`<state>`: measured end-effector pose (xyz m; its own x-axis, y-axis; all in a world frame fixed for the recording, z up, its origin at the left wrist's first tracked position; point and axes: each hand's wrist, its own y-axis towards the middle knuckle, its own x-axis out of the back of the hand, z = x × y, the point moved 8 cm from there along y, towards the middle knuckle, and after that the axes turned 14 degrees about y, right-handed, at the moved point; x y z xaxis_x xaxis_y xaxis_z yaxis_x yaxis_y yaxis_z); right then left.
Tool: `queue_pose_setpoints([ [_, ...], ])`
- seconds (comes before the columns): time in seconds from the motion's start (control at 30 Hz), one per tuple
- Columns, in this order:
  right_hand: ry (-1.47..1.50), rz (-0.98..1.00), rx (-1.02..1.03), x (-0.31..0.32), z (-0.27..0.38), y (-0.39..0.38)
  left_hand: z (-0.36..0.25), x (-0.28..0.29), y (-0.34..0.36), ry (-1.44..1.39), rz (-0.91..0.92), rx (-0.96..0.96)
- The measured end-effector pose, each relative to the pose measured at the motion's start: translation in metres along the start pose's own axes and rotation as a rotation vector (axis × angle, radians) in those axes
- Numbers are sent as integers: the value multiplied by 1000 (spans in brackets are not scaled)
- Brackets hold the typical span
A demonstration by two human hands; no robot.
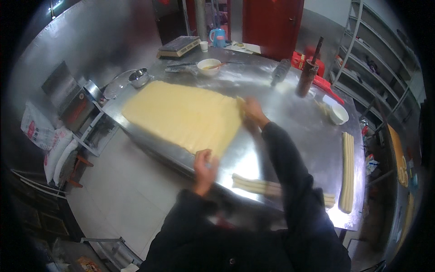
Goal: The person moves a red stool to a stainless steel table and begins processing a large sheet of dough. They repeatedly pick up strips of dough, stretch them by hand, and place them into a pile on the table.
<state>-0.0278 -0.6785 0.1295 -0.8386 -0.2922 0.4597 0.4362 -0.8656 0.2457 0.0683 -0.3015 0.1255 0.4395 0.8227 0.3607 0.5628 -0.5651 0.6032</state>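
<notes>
A wide, pale yellow dough sheet (181, 113) lies flat on the steel table, with faint lines across it. My right hand (254, 111) pinches its far right corner, where the edge is slightly lifted. At the near right corner, my left hand (205, 170) has its fingers closed on the dough edge, a little blurred by motion. Below my right forearm lie rolled dough strips (253, 185) side by side, partly hidden by the sleeve. Another bundle of long dough strips (347, 172) rests along the table's right end.
Along the back of the steel table (253, 75) stand a scale (179, 46), a white bowl (209, 67), a blue jug (218, 38) and a spiked roller (281, 71). A brown rolling pin (308, 77) and a small white bowl (338, 114) are at the right. Metal bowls (138, 78) sit far left.
</notes>
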Motion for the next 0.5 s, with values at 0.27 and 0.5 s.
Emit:
queue_pose_setpoints([
  [0.27, 390, 92, 230, 44, 105, -109, -8, -13, 22, 395, 103, -165],
  [0.5, 706, 209, 107, 99, 196, -223, -26, -49, 72, 495, 550, -435],
])
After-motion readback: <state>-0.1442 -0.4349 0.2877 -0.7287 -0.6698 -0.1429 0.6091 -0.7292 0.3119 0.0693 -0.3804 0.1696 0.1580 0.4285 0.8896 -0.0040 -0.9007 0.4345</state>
